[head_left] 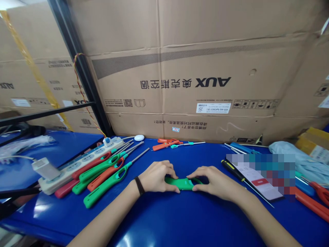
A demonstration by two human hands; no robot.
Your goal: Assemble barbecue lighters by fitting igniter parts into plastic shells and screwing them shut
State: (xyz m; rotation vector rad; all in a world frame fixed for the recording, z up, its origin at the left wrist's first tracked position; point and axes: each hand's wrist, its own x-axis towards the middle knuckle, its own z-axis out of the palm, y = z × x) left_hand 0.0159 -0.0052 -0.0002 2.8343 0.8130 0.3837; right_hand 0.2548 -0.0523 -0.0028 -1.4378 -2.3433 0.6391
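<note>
A green plastic lighter handle (pixel 183 184) lies on the blue table (pixel 180 219), held at both ends. My left hand (pixel 157 177) is closed round its left end, with a black band on the wrist. My right hand (pixel 214 181) pinches the right end with thumb and fingers. The middle of the handle shows between the two hands.
Several green and red long-nosed lighters (pixel 102 175) lie to the left beside a white power strip (pixel 77 164). A black-handled screwdriver (pixel 244 180) and a phone (pixel 259 178) lie to the right, with red tools (pixel 313 199) beyond. Large cardboard boxes (pixel 195 75) stand behind.
</note>
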